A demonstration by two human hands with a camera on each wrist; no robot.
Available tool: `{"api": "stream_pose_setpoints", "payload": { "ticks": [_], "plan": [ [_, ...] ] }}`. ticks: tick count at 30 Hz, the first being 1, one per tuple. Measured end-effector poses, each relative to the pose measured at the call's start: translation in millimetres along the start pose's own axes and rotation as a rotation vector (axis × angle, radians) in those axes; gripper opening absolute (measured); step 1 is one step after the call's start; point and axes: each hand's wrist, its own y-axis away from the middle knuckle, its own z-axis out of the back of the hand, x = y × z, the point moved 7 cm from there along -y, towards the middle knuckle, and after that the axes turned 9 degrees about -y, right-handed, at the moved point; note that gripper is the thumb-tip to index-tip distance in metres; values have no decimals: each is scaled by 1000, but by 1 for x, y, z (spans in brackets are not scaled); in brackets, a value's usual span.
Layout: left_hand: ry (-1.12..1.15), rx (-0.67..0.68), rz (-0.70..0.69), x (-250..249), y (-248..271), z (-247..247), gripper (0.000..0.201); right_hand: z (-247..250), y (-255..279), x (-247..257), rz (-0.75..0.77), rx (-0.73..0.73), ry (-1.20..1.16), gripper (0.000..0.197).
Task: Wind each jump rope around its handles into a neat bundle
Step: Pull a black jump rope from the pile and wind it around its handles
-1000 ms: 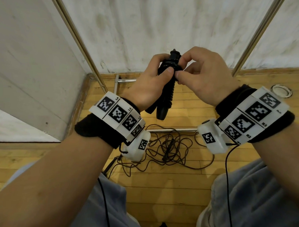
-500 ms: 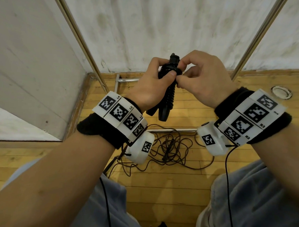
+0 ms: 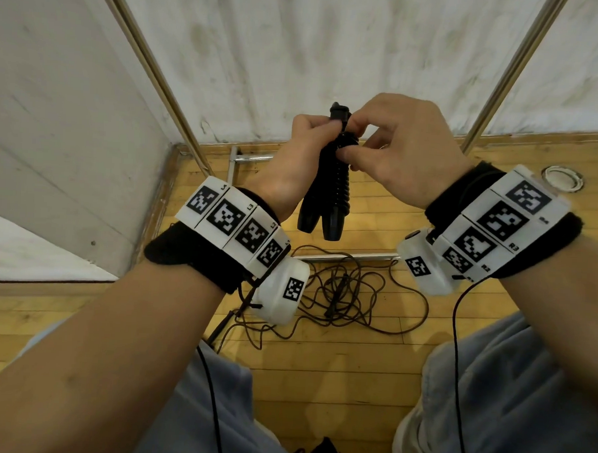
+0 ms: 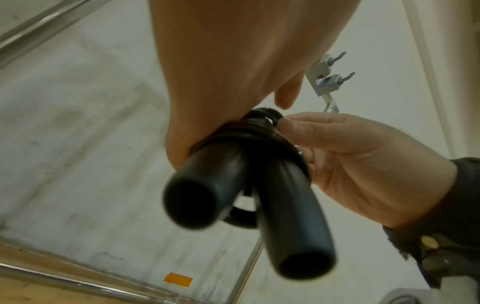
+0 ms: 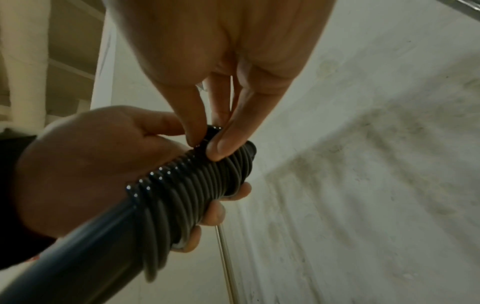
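**Black rope bundle held upright between two hands**

Black cord is seen wound in close coils around two black handles point(image 3: 326, 207), which are held side by side as one jump rope bundle point(image 3: 334, 173) in front of the chest. The bundle is gripped by the left hand point(image 3: 293, 157), whose fingers are curled round the coiled part; three of its fingertips point(image 5: 213, 214) are seen on the far side of the coils in the right wrist view. The top end of the coils is pinched between thumb and fingertips of the right hand point(image 3: 403, 155) (the thumb tip lies on the uppermost turns), with the other fingers bent loosely. Two open handle ends point(image 4: 192, 203) are seen pointing down, slightly spread apart.

One more rope point(image 3: 342, 290), thin and dark, lies loose in a tangle on the wooden floor point(image 3: 318, 381) below the hands, between the person's two knees. Two marker bands are worn, one on each wrist point(image 3: 236, 223). Two slanted metal poles point(image 3: 150, 59) stand against the white wall.
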Motion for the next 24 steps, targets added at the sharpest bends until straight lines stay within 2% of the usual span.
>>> {"api": "stream_pose_setpoints", "payload": {
  "ticks": [3,7,13,19,24],
  "plan": [
    [-136,-76,7,-2,-2,2,18,0,2,8,69,-12,51,13],
    [-100,-47,9,-3,-2,-2,9,4,2,12,108,-24,115,16],
    [-36,-24,-4,-5,1,-6,9,6,4,14,127,-34,158,14],
    [8,-78,-24,-7,2,2,16,7,10,18,212,-158,206,16],
    [-125,-61,-83,-8,5,7,16,-3,8,15,226,-73,213,14]
  ]
}}
